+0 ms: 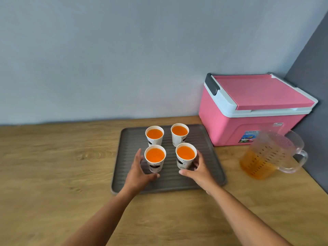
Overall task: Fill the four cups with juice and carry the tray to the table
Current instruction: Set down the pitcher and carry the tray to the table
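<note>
Nearest the viewer, the left hand (pixel 137 172) curls round the front-left cup (pixel 154 159), thumb at its base. The right hand (pixel 198 170) grips the front-right cup (pixel 185 157). Behind stand the back-left cup (pixel 154 135) and back-right cup (pixel 179 134). All 4 hold orange juice, upright on the grey tray (pixel 205 157) on the wooden counter (pixel 53 166). A clear pitcher (pixel 269 157) sits to the right, with a closed pink cooler (pixel 248 107) beyond.

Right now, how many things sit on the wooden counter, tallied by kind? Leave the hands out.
Paper cups of orange juice: 4
Grey ridged tray: 1
Clear pitcher: 1
Pink cooler box: 1
Total: 7
</note>
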Action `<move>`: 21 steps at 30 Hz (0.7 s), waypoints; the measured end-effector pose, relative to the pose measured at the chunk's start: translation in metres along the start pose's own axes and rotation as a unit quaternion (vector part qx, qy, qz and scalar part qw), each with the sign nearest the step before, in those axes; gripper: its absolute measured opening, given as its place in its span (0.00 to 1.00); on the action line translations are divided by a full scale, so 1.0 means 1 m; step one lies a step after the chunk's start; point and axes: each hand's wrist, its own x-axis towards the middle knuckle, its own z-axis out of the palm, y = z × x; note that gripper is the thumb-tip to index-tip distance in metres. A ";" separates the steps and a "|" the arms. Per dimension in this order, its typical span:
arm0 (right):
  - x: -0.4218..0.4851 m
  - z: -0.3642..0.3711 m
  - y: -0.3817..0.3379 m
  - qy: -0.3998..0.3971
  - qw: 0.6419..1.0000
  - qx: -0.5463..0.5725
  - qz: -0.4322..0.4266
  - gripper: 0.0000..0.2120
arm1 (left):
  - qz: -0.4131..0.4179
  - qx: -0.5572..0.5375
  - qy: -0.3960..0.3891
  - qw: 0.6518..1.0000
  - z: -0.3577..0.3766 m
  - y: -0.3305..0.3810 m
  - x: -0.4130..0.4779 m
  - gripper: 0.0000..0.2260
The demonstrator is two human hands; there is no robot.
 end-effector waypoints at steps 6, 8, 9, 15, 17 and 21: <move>0.008 0.012 0.007 0.058 0.998 -0.020 -0.024 0.40 | 0.052 0.003 0.010 0.999 0.010 -0.011 0.009 0.41; 0.011 0.015 0.008 0.077 0.996 -0.025 -0.025 0.36 | 0.053 -0.013 0.021 0.998 0.013 -0.011 0.012 0.39; 0.014 0.016 0.010 0.088 0.995 -0.027 -0.027 0.35 | 0.054 -0.018 0.026 0.998 0.015 -0.011 0.013 0.38; 0.023 0.023 0.015 0.113 0.992 -0.034 -0.038 0.31 | 0.059 -0.025 0.046 0.997 0.021 -0.012 0.021 0.32; 0.024 0.024 0.014 0.110 0.992 -0.038 -0.039 0.32 | 0.055 -0.029 0.053 0.997 0.022 -0.012 0.021 0.32; 0.027 0.027 0.010 0.098 0.994 -0.036 -0.042 0.31 | 0.046 -0.040 0.064 0.996 0.024 -0.010 0.024 0.32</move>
